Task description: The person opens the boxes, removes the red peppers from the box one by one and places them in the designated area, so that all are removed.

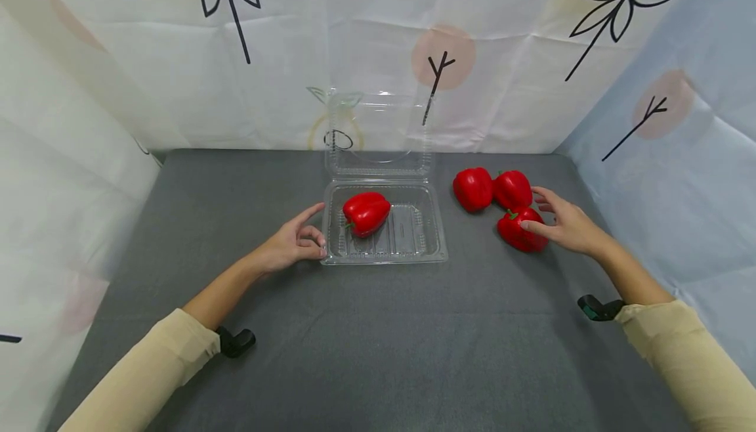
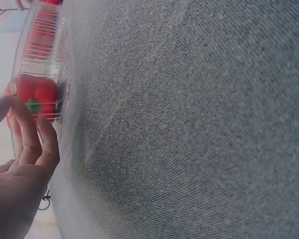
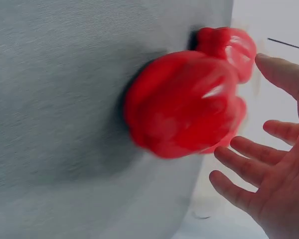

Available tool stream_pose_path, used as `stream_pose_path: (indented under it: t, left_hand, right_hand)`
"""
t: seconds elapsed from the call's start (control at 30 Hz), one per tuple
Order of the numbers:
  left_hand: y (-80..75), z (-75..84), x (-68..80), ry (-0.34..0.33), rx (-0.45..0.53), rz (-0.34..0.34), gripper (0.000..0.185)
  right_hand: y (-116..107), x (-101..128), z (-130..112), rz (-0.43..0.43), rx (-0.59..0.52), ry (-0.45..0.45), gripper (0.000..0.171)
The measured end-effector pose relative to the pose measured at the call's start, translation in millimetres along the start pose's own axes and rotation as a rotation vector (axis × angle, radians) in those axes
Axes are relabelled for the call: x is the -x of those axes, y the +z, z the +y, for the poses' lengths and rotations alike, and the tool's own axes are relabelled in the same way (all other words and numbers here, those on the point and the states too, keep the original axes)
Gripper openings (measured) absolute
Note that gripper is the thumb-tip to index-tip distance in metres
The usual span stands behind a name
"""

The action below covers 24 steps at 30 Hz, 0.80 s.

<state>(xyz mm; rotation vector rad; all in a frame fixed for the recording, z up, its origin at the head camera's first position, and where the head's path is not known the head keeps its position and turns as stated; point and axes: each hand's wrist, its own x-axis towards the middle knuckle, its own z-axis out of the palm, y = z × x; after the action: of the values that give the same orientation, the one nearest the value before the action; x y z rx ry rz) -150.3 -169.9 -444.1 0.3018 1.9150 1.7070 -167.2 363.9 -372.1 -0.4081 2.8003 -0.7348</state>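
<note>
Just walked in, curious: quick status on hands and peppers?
Left hand touching clear container, one pepper inside. Right hand open at nearest loose pepper, no grip. Nothing in the way.

Two red peppers [image 1: 492,188] lie touching on grey cloth [image 1: 366,327], before patterned sheets [image 1: 147,58].

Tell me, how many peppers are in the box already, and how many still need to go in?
One red pepper already lies in the open clear box. The left hand rests against the box's left edge. The right hand, fingers spread, is at the nearest pepper on the grey table, not gripping it yet. That one and the two peppers behind it remain outside, so three are left.
</note>
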Motion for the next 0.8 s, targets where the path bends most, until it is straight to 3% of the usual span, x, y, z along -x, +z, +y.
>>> stream_pose_path:
  t: [0.33,0.8]
  left_hand:
    - [0.7,-1.9,-0.9,0.022,0.023,-0.004,0.096]
    - [1.1,-1.8,-1.6,0.033,0.026,0.001,0.096]
  right_hand:
    - [-4,-30,-41,-0.024,-0.013,-0.024,0.078]
    - [26,-72,-99,-0.065,-0.019,-0.18,0.078]
